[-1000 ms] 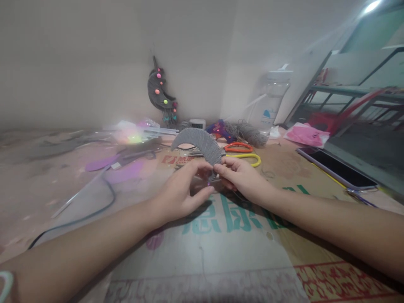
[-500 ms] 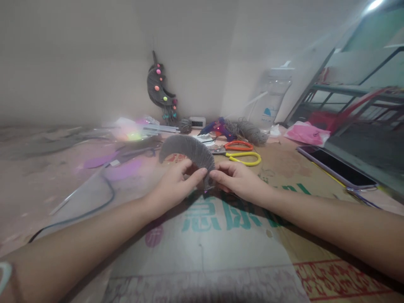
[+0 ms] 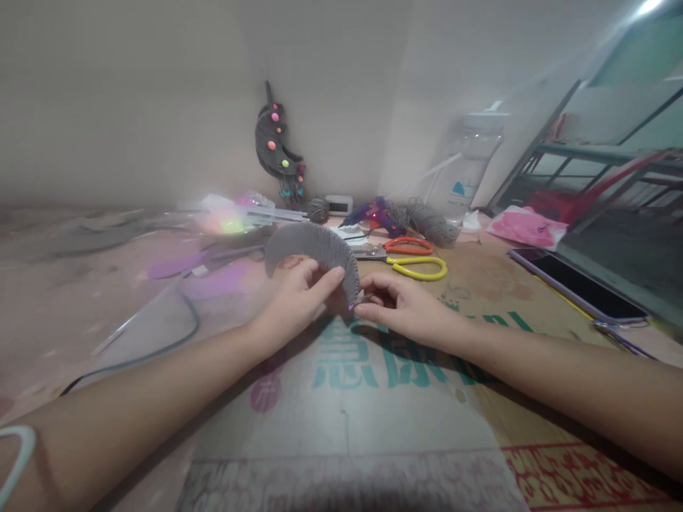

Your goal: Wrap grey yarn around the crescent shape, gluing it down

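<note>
- Held piece: grey yarn-wrapped crescent [image 3: 320,245], dial centre, horns downward, above printed cardboard [image 3: 341,434]; the left hand [image 3: 291,299], at 7 o'clock, pinches it between thumb and fingers; the right hand [image 3: 408,302], at 4 o'clock, curls narrowly beside the lower tip, its hold too blurred to tell.
- Possible fault: windings may slide off the tapering tip, should the left pinch slacken.
- Possible hazard: the glue gun [image 3: 368,212], at 2 o'clock, shows a red light; if hot, it could scorch the nearby yarn skein [image 3: 432,223].
- Possible snag: a careless sweep of the right hand may shift the scissors [image 3: 398,262], at 3 o'clock.
- Count: two crescents, the second being a bead-dotted crescent [image 3: 265,153] at 11 o'clock; one skein; one yarn ball [image 3: 318,210] at 12; one glue gun; one pair of scissors; one bottle [image 3: 474,167] at 2; one smartphone [image 3: 579,284] at 3.
</note>
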`<state>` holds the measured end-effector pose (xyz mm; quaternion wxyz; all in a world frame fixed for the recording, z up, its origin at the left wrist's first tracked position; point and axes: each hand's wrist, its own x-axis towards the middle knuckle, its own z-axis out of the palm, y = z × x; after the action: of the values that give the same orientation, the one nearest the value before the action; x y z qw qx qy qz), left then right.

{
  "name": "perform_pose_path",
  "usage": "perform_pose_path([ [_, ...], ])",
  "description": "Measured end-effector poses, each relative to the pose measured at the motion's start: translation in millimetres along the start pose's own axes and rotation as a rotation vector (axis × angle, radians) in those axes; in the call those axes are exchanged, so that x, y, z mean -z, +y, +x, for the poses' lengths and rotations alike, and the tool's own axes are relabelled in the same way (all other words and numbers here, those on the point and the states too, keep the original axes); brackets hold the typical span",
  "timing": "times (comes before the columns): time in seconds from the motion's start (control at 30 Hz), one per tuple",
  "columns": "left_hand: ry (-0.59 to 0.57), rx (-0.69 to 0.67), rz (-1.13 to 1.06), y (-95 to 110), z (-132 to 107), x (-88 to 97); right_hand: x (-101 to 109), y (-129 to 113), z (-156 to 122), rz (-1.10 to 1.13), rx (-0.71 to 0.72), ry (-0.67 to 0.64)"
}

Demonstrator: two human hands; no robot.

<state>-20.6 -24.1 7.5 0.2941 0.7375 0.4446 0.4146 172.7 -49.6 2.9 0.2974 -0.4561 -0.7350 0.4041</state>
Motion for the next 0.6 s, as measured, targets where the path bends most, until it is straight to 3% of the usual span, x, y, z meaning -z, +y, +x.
perform_pose_path([
  [0.17, -0.023, 0.009, -0.018, 0.8, -0.2, -0.2, 0.2, 0.3, 0.0, 0.012, 0.015, -0.003],
  [0.43, 0.03, -0.017, 0.126, 0.5, -1.2, 0.7, 1.8, 0.0, 0.1, 0.008, 0.012, 0.02],
  [0.6, -0.023, 0.001, 0.063, 0.0, -4.0, 0.0, 2.5, -1.3, 0.4, -0.002, 0.027, 0.014],
])
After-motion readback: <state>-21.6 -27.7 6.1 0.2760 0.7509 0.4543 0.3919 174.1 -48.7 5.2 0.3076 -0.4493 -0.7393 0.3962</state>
